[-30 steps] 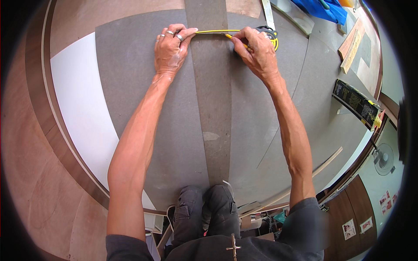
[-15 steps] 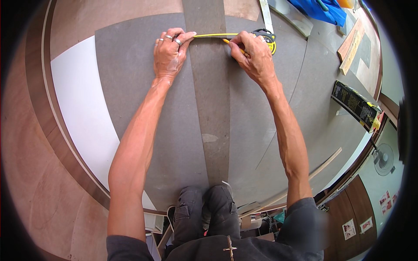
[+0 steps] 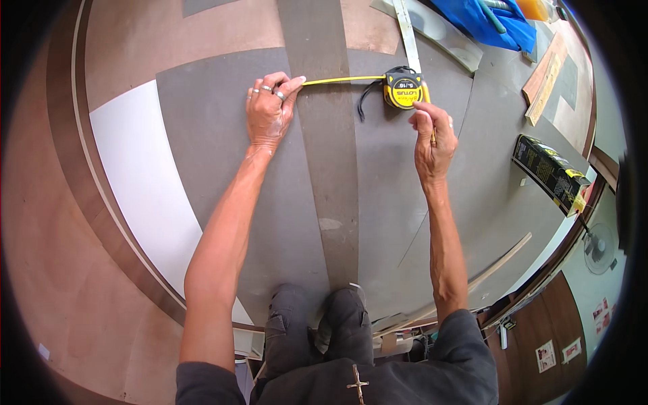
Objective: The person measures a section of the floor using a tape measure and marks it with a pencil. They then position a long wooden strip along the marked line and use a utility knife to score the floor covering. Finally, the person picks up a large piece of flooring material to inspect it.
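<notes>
One step, apparently measuring; left hand pinches tape blade; right hand grips pencil; marking would need blade steady

1. On the tape measure, we see dark lettering across the round yellow face, with pale numerals on the black part above it.
2. On the black box, we find small print too fine for us to read.
3. On sheets on the brown door and papers on the pale wall, we see only blurs.
</notes>
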### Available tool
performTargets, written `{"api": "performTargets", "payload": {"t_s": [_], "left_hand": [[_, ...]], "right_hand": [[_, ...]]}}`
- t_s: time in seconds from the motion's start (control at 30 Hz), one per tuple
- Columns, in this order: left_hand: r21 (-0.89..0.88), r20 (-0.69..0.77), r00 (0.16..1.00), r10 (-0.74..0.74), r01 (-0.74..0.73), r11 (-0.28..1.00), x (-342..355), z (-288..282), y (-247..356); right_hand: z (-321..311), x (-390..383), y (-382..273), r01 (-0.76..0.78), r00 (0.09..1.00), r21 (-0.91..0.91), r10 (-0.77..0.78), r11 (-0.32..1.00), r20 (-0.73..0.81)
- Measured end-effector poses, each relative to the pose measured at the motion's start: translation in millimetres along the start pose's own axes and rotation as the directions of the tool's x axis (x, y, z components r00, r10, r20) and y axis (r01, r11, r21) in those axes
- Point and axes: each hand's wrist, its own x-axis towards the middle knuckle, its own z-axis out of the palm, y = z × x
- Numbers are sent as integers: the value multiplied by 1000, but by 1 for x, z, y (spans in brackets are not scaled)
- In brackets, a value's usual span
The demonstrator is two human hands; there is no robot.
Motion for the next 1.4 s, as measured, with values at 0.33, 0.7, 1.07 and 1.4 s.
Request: {"api": "performTargets", "payload": {"t_s": [0.33,0.7,1.07,1.4], "left_hand": [[-20,49,998,26,-25,999,5,-4,6],[39,72,997,24,-27,999,0,-5,0],[-220,-43,998,-42,32,975,46,-14,-5],[-403,-14,994,-112,97,910,169,21,-54]], "right_hand": [[39,23,0,115,977,-264,-157,958,-144],[41,32,-8,86,981,-262,-128,961,-146],[54,76,-36,222,962,-352,-264,909,-76],[83,192,-34,271,928,-450,-355,851,-112]]}}
